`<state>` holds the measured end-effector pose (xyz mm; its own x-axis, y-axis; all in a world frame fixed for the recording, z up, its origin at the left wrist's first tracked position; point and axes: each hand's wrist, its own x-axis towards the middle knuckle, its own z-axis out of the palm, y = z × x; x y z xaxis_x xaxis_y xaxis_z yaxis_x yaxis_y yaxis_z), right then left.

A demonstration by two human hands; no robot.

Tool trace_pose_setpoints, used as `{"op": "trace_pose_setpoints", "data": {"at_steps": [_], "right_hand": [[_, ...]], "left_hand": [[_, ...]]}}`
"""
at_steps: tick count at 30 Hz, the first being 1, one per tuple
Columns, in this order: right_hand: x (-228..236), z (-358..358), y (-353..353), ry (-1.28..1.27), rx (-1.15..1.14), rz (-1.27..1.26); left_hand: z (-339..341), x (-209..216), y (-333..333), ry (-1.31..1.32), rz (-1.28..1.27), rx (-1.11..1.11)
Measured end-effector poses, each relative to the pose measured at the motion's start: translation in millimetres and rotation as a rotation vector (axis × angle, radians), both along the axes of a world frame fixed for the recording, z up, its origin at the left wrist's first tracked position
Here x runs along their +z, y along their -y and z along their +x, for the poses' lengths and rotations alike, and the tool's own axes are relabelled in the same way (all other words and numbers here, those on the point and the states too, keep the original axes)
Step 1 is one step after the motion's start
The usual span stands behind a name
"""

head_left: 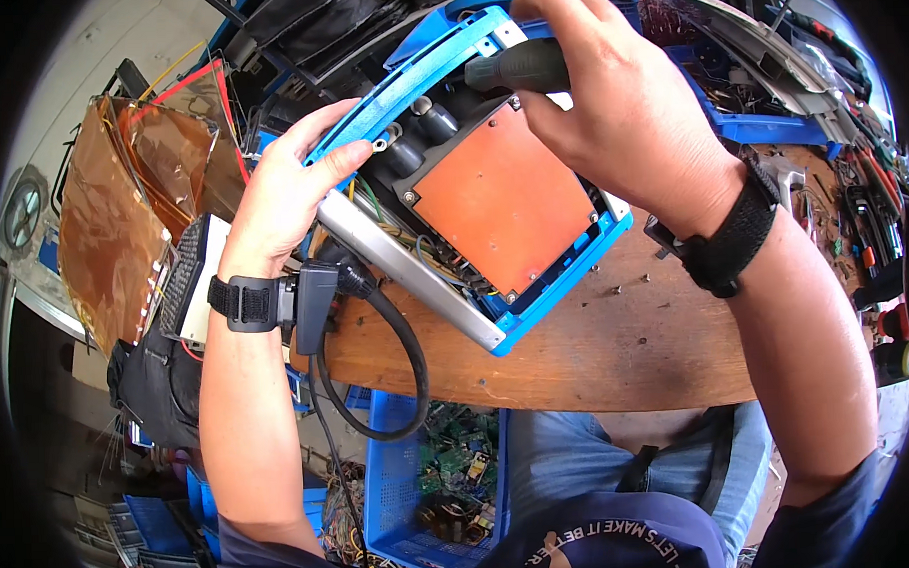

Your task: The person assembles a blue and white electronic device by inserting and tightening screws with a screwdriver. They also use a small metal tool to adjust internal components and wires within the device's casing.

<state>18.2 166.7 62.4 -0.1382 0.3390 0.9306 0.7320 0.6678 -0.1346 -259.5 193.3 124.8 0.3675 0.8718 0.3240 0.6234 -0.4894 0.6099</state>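
Dark navy cloth with pale printing (pixel 634 558) spreads across six o'clock. Beyond it, toward ten o'clock, the bare left hand (pixel 296 179) has its grip pinching the edge of a bright blue plastic frame (pixel 417 80). Toward half past one, the bare right hand (pixel 624 108) has its grip curled around a dark green, ridged tool handle (pixel 517 68). Between the hands, slightly off centre toward one o'clock, the frame surrounds a flat, square orange plate (pixel 507 202); a silver metal bar (pixel 414 270) runs along its eight o'clock side. Beneath is a brown wooden surface (pixel 568 370). Lower down, near half past six, a blue perforated plastic crate (pixel 390 497) holds green circuit boards (pixel 450 449). Translucent brown sheets (pixel 98 246) stand around half past nine.
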Motion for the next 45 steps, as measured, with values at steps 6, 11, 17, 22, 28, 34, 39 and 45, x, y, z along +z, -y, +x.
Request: {"op": "trace_pose_setpoints", "data": {"at_steps": [6, 11, 17, 22, 28, 34, 39, 45], "right_hand": [[-4, -11, -5, -0.067, -0.035, -0.067], [-5, -9, 5, -0.062, -0.148, -0.241], [-7, -12, 1, -0.133, 0.013, -0.044], [-4, -10, 5, -0.036, -0.208, -0.365], [-4, -11, 4, -0.123, -0.044, -0.06], [-7, -7, 9, -0.134, -0.136, -0.444], [-16, -14, 9, -0.251, -0.07, -0.202], [-22, -11, 16, -0.405, -0.02, -0.377]], "left_hand": [[1, 1, 2, 0.002, -0.015, 0.007], [2, 0, 1, 0.029, -0.023, -0.012], [0, 0, 1, 0.048, -0.038, -0.021], [0, 0, 1, 0.019, -0.028, 0.005], [-1, -1, -1, 0.031, -0.014, -0.002], [2, -1, 1, 0.04, -0.026, -0.006], [2, 0, 4, 0.016, 0.0, -0.001], [8, -1, 10, 0.085, -0.02, -0.021]]}}
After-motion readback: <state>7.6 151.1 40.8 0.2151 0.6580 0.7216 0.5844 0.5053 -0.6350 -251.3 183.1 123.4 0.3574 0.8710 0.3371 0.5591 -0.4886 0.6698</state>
